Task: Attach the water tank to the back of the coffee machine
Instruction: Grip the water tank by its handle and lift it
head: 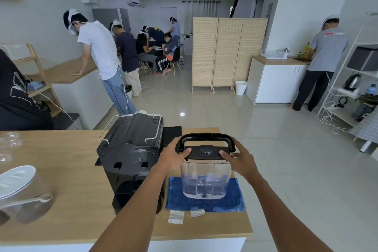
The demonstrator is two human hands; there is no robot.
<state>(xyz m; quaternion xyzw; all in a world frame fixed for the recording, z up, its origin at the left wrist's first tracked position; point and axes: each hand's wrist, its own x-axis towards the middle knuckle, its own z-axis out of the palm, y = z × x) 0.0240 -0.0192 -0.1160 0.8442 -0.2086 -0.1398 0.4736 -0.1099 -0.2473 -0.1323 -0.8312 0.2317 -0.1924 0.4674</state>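
Clear water tank between both palms, left hand, right hand gripping its lid sides

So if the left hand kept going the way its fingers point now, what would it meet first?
The left hand already rests on the water tank, fingers pointing right across its black lid. Going on, it would probably meet the right hand holding the opposite side, though depth is uncertain.
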